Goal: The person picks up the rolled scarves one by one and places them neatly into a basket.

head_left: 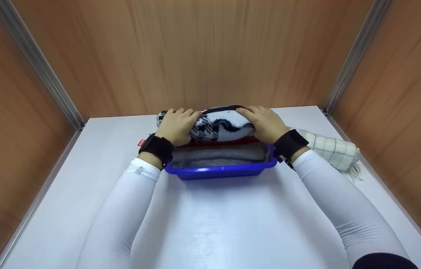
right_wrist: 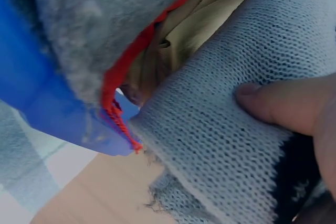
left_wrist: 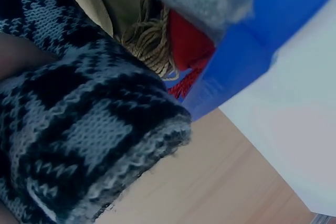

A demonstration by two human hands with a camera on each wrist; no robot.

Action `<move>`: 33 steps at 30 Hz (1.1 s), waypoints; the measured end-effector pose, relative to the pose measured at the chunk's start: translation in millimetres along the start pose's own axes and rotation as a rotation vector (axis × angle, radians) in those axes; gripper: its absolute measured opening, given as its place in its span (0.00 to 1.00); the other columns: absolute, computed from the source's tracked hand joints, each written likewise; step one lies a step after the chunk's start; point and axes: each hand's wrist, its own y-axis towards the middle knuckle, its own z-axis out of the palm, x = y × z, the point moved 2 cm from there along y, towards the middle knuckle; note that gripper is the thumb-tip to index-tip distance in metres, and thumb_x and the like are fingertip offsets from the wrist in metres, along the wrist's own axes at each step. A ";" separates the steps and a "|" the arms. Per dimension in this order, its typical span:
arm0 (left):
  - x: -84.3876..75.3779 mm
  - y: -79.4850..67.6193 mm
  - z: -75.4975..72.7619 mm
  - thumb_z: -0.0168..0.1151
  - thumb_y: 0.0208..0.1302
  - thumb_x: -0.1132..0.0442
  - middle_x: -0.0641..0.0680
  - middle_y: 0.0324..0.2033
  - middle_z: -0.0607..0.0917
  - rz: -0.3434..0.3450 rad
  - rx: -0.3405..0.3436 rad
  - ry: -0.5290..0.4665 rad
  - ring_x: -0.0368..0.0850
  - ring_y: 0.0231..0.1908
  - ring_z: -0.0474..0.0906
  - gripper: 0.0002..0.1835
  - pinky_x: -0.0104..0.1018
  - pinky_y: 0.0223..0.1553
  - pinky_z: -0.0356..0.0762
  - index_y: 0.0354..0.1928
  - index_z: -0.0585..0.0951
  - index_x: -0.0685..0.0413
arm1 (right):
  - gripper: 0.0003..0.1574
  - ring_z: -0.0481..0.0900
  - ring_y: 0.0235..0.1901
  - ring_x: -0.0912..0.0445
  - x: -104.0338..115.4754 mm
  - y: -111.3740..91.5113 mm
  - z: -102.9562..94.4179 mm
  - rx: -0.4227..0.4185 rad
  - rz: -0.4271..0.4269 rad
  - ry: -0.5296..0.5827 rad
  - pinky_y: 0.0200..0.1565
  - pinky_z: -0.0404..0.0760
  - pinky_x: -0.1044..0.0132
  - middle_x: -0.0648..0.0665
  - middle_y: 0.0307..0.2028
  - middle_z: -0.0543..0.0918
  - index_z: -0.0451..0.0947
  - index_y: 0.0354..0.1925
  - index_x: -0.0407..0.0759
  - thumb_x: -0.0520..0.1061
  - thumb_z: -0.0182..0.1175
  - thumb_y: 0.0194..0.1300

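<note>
A rolled or folded black-and-white knit scarf is held over the back of a blue plastic basket. My left hand grips its left end, and my right hand its right end, the thumb lying along the near side of the knit. Inside the basket a grey fuzzy folded cloth fills the front. Behind it shows a strip of red fabric with fringe. Farther back, the left wrist view shows a tan cloth with tassels. The scarf's underside is hidden.
To the right of the basket lies a rolled pale checked scarf with fringe, partly behind my right wrist. The white table is enclosed by wood-grain panels at the back and both sides, joined by metal corner posts.
</note>
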 end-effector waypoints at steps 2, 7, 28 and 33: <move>-0.6 1.2 3.1 0.67 0.55 0.71 0.61 0.62 0.86 0.000 0.011 -0.004 0.66 0.59 0.84 0.38 0.65 0.58 0.81 0.72 0.76 0.55 | 0.53 0.79 0.67 0.32 -1.9 -0.9 2.0 0.010 0.017 0.011 0.68 0.78 0.35 0.32 0.69 0.80 0.70 0.78 0.44 0.32 0.77 0.57; -1.3 1.3 12.0 0.67 0.57 0.70 0.61 0.63 0.86 -0.010 0.040 -0.015 0.65 0.61 0.83 0.36 0.65 0.59 0.81 0.71 0.76 0.54 | 0.53 0.79 0.68 0.32 -5.7 -1.6 8.8 0.036 0.043 0.032 0.68 0.78 0.34 0.33 0.69 0.80 0.71 0.78 0.44 0.36 0.80 0.57; 6.5 -6.0 26.1 0.73 0.63 0.68 0.60 0.78 0.74 -0.062 0.197 -0.104 0.65 0.78 0.68 0.47 0.66 0.80 0.63 0.84 0.66 0.49 | 0.51 0.77 0.68 0.29 -4.4 -3.1 25.7 0.165 0.092 0.023 0.69 0.77 0.34 0.31 0.71 0.77 0.66 0.81 0.46 0.35 0.75 0.65; 6.9 -9.1 29.6 0.67 0.68 0.70 0.61 0.79 0.71 -0.052 0.241 -0.066 0.65 0.79 0.67 0.45 0.64 0.81 0.61 0.85 0.63 0.50 | 0.51 0.75 0.72 0.30 -3.4 -2.9 29.1 0.202 0.073 0.032 0.73 0.75 0.36 0.30 0.73 0.75 0.65 0.82 0.44 0.32 0.72 0.66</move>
